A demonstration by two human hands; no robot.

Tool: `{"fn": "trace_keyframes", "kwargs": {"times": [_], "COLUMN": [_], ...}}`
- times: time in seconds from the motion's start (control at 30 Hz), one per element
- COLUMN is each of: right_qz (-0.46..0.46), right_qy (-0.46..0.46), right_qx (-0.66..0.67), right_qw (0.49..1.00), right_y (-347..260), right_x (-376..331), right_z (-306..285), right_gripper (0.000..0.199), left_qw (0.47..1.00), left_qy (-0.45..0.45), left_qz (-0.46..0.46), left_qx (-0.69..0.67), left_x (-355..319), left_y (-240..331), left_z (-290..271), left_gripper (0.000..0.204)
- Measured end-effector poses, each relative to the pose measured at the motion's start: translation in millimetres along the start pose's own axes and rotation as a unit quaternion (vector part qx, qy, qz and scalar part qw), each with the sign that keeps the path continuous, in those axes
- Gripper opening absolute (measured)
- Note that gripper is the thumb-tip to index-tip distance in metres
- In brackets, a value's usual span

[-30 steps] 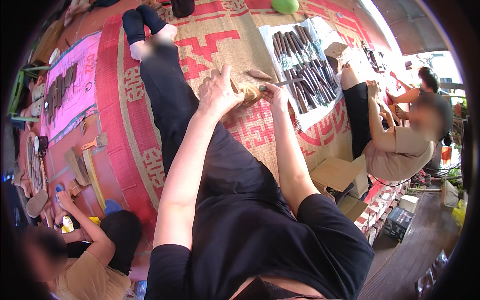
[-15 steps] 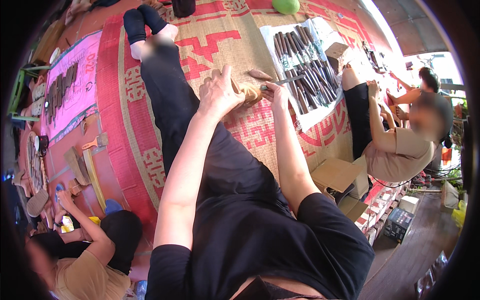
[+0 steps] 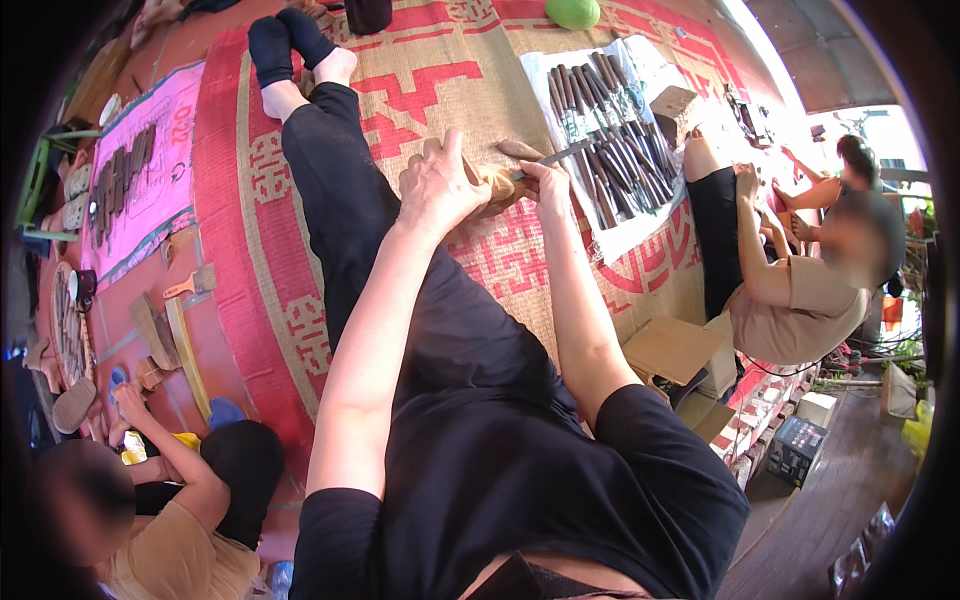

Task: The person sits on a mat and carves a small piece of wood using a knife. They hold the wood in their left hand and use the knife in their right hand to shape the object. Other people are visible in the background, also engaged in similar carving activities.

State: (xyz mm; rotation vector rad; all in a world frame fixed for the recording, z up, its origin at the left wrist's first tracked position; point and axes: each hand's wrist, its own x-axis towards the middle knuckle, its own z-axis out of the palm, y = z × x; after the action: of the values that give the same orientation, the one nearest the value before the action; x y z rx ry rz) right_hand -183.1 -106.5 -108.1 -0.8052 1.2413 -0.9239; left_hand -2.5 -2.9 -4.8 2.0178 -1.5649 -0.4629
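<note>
Over the woven mat, my left hand (image 3: 438, 188) is closed around a brown carved wooden piece (image 3: 497, 192), covering part of it. My right hand (image 3: 547, 186) pinches a thin, flat metal tool (image 3: 568, 153) against the right end of that wood. One end of the tool sticks out past my fingers, toward the upper right; its working end is too small to make out. Just beyond my hands, a dark, leaf-shaped wooden piece (image 3: 517, 149) lies on the mat.
To the right, several dark-handled carving tools (image 3: 625, 170) lie on a white cloth (image 3: 540, 75). A cardboard box (image 3: 668, 350) stands near my right elbow. People sit at right and lower left. A pink mat (image 3: 170, 190) holds more tools; a green round object (image 3: 572, 12) sits far off.
The metal tool in my right hand has swung and slid slightly to the left against the wood. My left hand stays almost still.
</note>
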Motion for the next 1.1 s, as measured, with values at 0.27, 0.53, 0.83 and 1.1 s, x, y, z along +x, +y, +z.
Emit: {"fn": "trace_keyframes", "kwargs": {"times": [0.27, 0.53, 0.83, 1.1], "right_qz": [0.02, -0.028, 0.008, 0.039], "right_qy": [-0.04, 0.004, -0.067, 0.024], "right_qx": [-0.036, -0.026, -0.038, 0.001], "right_qw": [0.998, 0.999, 0.997, 0.999], "right_y": [-15, 0, -3, 4], "right_x": [-3, 15, 1, 30], "right_z": [2, -21, 5, -21], "right_gripper": [0.024, 0.011, 0.027, 0.02], "left_qw": [1.0, 1.0, 1.0, 1.0], "left_qy": [0.002, 0.007, -0.005, -0.002], "left_qz": [0.004, 0.014, 0.002, 0.01], "left_qx": [0.021, 0.004, 0.013, -0.005], "left_x": [0, 0, 0, 0], "left_y": [-4, -1, 0, -1], "left_z": [2, 2, 0, -1], "left_gripper": [0.063, 0.058, 0.059, 0.054]}}
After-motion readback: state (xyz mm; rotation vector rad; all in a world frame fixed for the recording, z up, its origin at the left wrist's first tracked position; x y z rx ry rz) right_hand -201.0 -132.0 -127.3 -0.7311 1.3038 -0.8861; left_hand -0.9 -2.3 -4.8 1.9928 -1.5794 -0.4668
